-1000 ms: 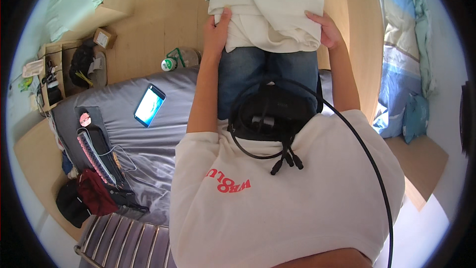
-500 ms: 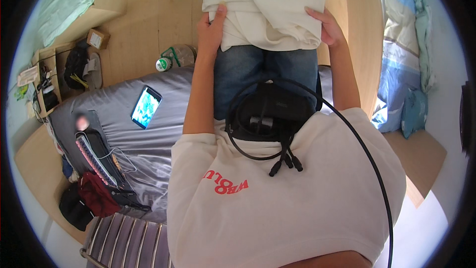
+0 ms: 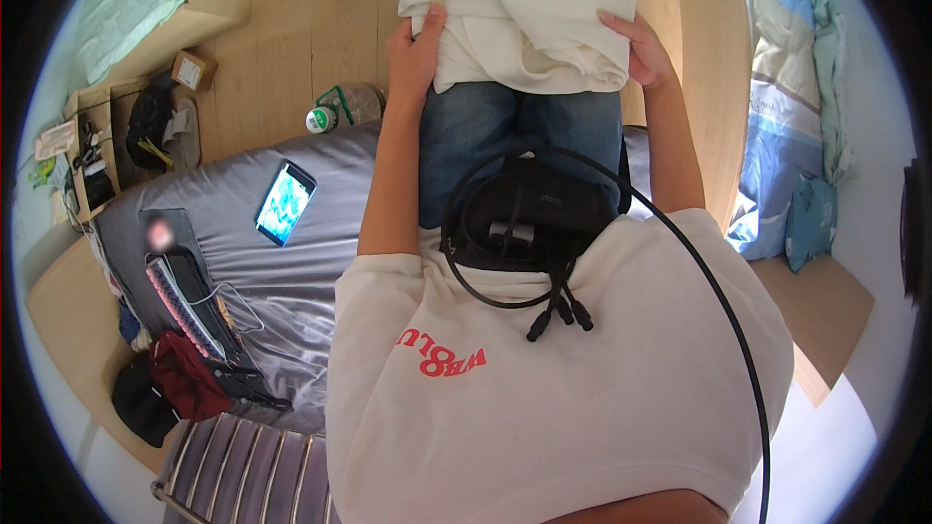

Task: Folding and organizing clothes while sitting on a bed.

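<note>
1. The folded white cloth [image 3: 524, 15] lies across our knees, over the jeans [image 3: 519, 141], its long axis running left to right.
2. Our left hand [image 3: 416, 50] is clenched on its left edge and our right hand [image 3: 641, 47] on its right edge, so the cloth sits squarely between the two grips (neither hand is nearer).
3. Beyond lies the wooden floor [image 3: 301, 29]; a phone [image 3: 285, 202] rests on the grey bed [image 3: 243, 262] to our left, well apart.

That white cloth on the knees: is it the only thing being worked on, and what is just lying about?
In hand:
folded white cloth
left hand
right hand

Lying about:
phone on the grey bedsheet
plastic bottle
cardboard box
red bag
</note>
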`<state>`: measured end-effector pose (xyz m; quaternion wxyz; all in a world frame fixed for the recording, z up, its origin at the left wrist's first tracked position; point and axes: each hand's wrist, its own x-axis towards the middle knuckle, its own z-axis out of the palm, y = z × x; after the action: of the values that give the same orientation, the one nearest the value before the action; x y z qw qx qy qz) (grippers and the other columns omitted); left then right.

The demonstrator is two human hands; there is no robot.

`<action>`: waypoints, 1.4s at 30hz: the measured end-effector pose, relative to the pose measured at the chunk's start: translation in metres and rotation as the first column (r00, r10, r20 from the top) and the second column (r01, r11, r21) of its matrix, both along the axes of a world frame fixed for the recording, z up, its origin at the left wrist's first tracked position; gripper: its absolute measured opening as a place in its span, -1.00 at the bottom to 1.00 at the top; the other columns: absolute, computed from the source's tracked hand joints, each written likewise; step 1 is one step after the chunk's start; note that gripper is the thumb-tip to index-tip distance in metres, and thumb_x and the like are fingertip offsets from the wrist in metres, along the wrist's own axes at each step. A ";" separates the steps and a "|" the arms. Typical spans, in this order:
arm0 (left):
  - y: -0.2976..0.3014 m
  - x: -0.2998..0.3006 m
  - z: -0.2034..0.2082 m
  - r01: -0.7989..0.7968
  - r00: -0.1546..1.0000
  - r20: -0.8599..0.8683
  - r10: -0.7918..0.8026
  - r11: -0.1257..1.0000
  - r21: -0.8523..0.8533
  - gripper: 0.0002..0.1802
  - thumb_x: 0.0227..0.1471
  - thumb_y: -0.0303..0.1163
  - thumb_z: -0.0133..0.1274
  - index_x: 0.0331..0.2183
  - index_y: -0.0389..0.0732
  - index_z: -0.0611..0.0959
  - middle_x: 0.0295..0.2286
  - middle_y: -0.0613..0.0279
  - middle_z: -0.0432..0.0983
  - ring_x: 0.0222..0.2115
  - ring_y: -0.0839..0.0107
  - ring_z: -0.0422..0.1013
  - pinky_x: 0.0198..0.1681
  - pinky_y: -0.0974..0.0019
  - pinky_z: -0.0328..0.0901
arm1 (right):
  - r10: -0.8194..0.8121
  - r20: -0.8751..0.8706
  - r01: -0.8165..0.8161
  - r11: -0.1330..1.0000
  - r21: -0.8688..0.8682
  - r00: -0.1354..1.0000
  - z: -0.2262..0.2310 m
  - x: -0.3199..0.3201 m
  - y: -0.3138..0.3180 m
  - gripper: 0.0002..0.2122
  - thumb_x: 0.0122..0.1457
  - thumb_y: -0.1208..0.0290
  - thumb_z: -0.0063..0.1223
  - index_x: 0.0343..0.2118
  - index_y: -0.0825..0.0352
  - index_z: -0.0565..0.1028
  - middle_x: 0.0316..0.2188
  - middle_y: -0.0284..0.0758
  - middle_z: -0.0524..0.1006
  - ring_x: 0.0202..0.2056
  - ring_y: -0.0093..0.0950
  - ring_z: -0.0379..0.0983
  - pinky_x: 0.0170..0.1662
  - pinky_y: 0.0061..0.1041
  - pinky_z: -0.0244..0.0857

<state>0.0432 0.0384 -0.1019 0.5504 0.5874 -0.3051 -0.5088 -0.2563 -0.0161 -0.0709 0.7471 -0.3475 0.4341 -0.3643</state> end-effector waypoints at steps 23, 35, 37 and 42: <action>-0.001 0.002 -0.007 0.013 0.999 0.030 -0.012 1.000 -0.017 -0.49 0.05 -0.04 0.17 -0.25 -0.37 0.63 -0.37 0.19 0.57 -0.37 0.52 0.40 -0.31 0.42 0.30 | -0.031 0.032 0.030 0.999 0.018 0.999 0.002 0.001 0.001 -0.51 0.13 0.48 0.12 0.11 0.48 0.26 -0.02 -0.15 0.45 -0.02 -0.34 0.44 0.03 -0.41 0.36; -0.001 0.002 -0.008 0.014 1.000 0.002 -0.014 0.999 -0.037 -0.48 0.05 -0.03 0.16 -0.24 -0.38 0.63 -0.37 0.19 0.56 -0.37 0.53 0.40 -0.31 0.42 0.30 | -0.015 -0.003 0.015 1.000 -0.007 1.000 0.002 0.001 0.001 -0.50 0.19 0.46 0.03 0.15 0.51 0.19 0.04 -0.12 0.39 0.04 -0.31 0.38 0.11 -0.40 0.29; -0.001 0.002 -0.009 0.015 1.000 0.002 -0.015 1.000 -0.019 -0.47 0.05 -0.02 0.16 -0.25 -0.38 0.63 -0.38 0.18 0.56 -0.38 0.52 0.40 -0.31 0.42 0.30 | -0.001 -0.003 0.001 1.000 -0.006 1.000 0.002 0.001 0.001 -0.50 0.19 0.46 0.03 0.15 0.52 0.18 0.04 -0.12 0.39 0.04 -0.31 0.38 0.11 -0.39 0.28; -0.002 0.002 -0.013 0.007 1.000 0.010 -0.007 1.000 -0.020 -0.47 0.05 -0.01 0.16 -0.27 -0.38 0.63 -0.39 0.18 0.56 -0.40 0.51 0.40 -0.32 0.41 0.30 | -0.009 -0.021 0.009 1.000 -0.012 1.000 0.002 0.001 0.002 -0.50 0.19 0.45 0.03 0.15 0.52 0.19 0.04 -0.12 0.39 0.04 -0.31 0.38 0.11 -0.40 0.29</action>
<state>0.0451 0.0361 -0.1150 0.5530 0.5832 -0.3150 -0.5048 -0.2551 -0.0142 -0.0688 0.7387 -0.3538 0.4412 -0.3667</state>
